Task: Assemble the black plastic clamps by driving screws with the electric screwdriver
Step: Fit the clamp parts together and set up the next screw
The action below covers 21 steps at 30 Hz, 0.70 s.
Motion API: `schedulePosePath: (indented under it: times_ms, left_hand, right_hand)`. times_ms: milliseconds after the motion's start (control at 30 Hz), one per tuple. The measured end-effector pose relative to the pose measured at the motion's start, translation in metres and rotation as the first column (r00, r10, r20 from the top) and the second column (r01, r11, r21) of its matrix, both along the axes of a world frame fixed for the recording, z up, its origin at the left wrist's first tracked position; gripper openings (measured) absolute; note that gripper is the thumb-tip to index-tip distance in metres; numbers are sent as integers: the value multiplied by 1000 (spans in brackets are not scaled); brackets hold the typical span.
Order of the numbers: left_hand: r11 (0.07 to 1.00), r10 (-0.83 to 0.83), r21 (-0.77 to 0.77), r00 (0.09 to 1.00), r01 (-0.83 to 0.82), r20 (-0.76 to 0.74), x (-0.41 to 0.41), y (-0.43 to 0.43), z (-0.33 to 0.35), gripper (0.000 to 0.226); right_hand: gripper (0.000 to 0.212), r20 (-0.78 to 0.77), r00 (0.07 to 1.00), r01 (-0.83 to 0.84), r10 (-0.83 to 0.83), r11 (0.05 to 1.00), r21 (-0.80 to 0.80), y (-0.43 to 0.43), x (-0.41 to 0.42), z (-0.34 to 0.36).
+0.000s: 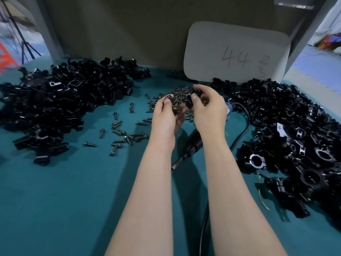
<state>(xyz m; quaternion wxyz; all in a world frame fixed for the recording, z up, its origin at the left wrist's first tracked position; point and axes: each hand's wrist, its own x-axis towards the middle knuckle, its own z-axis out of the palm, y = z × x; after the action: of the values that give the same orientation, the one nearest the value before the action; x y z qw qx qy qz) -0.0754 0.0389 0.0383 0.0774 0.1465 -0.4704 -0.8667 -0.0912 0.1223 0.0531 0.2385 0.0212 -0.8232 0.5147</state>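
Both my hands are raised above the middle of the teal table [73,191]. My left hand [166,115] grips a black plastic clamp part [172,100] between thumb and curled fingers. My right hand [208,109] pinches another black clamp piece [193,96] right beside it; the two pieces nearly touch. Behind the hands lies a pile of dark screws [181,90], and more loose screws [125,135] are scattered to the left. The electric screwdriver [188,150] lies on the table under my right forearm, bit pointing toward me.
A big heap of black clamp parts [60,102] fills the left of the table, another heap of clamps [299,145] the right. The screwdriver's black cable [243,126] loops right and runs down between my arms. A grey card [236,52] marked 44 leans against the back wall.
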Motion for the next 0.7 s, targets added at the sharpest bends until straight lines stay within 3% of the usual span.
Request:
schedulePosePath:
  times_ms: [100,200,300,400,467,700]
  left_hand:
    - [995,-30,92,1000,29,10,0,-2,2,31]
    - [996,-23,91,1000,23,-5,-1,-4,5,32]
    - [998,5,56,1000,-4,-16,-2,-8,6,29]
    - [999,-1,40,998,4,-69,-1,-8,8,24]
    - [1000,-18,7,995,19,-97,0,-5,9,26]
    - [991,-88,-108,990,76,-107,2,-1,6,29]
  right_hand:
    - [30,17,998,-56,59,990,-126,-6,1,-3]
    - [33,59,971,-225,231,970,-88,-12,3,-5]
    - [23,60,946,-318,319,948,-16,-15,5,-4]
    - [14,9,970,-241,241,970,14,-18,3,-4]
    - [7,-25,984,-180,179,981,-72,-20,3,-5]
    - [18,43,988,-129,147,951,-282,-17,-1,-6]
